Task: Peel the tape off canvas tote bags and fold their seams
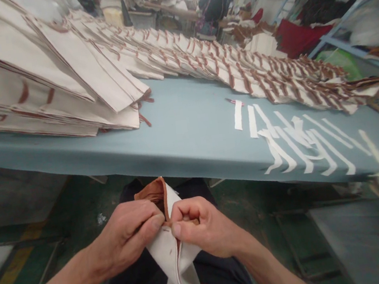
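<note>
In front of my body, both hands pinch a cream fabric piece (170, 255) with brown lining and edging. My left hand (130, 232) grips it on the left, thumb and fingers pressed together near the opening at its upper end. Close beside it, my right hand (206, 226) is closed on the same piece, fingers curled in, at a brown strip along the edge. Brown lining (152, 192) shows above the hands. The piece's lower end hangs twisted toward my lap. Exactly what lies between the fingertips is hidden.
Ahead stretches a blue-covered table (187, 123). Stacked cream pieces with brown strips (27, 89) lie at its left, a long overlapping row (220, 62) along the back. White strips (291, 141) and a small pen-like item (233, 101) lie right. A blue shelf (333, 39) stands behind.
</note>
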The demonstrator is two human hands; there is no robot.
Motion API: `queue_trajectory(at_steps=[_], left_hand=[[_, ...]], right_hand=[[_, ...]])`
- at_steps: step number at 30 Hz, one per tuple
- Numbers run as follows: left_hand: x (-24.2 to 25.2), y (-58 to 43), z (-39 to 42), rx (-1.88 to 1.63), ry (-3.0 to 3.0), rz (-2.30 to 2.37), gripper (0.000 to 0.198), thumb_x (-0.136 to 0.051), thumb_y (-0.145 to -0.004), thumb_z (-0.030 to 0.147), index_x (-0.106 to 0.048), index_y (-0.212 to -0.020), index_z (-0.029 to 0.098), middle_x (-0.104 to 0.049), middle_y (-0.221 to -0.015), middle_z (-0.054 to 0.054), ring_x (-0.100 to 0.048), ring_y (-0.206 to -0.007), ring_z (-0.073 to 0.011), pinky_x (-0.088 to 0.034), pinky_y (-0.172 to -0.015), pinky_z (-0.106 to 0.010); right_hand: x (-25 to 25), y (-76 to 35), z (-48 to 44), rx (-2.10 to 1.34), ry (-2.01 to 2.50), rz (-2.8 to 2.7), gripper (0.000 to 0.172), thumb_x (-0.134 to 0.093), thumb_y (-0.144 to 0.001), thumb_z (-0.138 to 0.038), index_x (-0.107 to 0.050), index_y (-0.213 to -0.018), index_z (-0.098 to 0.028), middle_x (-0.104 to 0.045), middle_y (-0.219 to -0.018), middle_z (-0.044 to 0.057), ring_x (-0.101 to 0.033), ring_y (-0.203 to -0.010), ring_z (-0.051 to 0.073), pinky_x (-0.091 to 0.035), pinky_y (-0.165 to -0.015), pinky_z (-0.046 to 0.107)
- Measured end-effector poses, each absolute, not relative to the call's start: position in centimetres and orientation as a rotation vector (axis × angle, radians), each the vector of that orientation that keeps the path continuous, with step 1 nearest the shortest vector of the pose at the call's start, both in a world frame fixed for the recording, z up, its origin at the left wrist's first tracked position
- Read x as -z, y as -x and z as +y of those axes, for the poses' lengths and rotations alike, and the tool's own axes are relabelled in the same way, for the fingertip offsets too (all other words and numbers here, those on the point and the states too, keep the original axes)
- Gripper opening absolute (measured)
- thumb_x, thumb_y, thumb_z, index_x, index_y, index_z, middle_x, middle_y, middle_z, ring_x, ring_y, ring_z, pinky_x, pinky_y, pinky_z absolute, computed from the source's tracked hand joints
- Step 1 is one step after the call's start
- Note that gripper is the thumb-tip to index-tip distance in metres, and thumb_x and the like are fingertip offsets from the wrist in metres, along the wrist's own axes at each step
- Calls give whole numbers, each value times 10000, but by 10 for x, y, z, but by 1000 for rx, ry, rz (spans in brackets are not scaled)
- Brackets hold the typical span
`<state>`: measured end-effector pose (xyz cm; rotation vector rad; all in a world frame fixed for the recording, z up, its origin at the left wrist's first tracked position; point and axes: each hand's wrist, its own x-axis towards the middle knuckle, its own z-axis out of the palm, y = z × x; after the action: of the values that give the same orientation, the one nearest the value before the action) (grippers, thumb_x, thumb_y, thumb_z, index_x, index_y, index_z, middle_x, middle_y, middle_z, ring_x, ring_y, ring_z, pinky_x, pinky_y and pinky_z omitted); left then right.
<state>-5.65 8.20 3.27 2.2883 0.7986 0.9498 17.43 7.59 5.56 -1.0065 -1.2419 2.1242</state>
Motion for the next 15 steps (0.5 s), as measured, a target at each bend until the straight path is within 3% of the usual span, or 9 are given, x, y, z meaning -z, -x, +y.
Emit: queue_trajectory(at_steps=[8,15], left_hand=[[-43,53,90,-837,-2284,701,460,-399,-1198,205,-397,-739,241,-455,-647,74,-444,-554,-120,-339,-550,-284],[-56,51,97,-718,-2206,731,397,-437,-1166,238,-442,-770,230,-459,-689,78,-444,-593,-115,-349,-584,-261]], right_hand=[[-55,-185,78,-2102,1018,-1291,567,-948,-810,-637,-586,-753,-204,-459,-641,-89,-302,-564,66,-209,-532,241],[-64,-191,80,-2024,1034,-1432,566,-903,-871,-667,-618,-763,-189,-503,-667,-61,-346,-596,87,-242,-544,248]])
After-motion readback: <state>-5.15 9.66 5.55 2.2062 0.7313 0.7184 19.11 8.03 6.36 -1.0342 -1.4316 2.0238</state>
